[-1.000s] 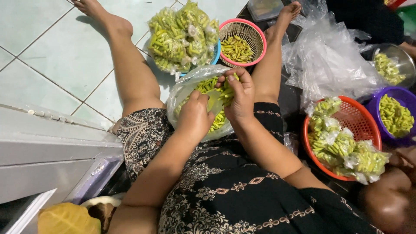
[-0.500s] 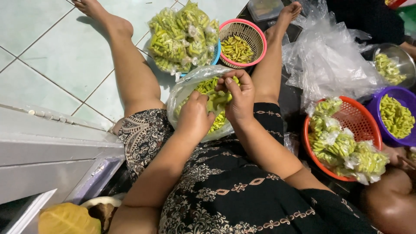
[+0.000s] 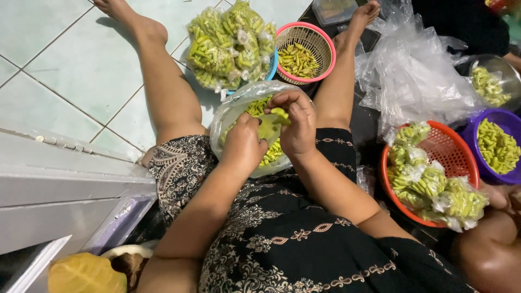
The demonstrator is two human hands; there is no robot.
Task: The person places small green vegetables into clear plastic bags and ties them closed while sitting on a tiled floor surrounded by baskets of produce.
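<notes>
I sit on the floor with my legs stretched out. A clear plastic bag full of green chili peppers rests in my lap. My left hand is curled around the bag's near side, pressing on it. My right hand is above the bag's opening, its fingers pinched on a small green pepper piece. Both hands touch each other over the bag.
A pile of packed pepper bags lies ahead, beside a pink basket with loose peppers. To the right sit loose clear plastic bags, a red basket of packed bags, a purple bowl and a metal bowl. Another person's hand rests at the right.
My hands stayed over the bag with small finger movements; the right hand now pinches a pepper piece at the opening. The other person's hand shifted at the right edge.
</notes>
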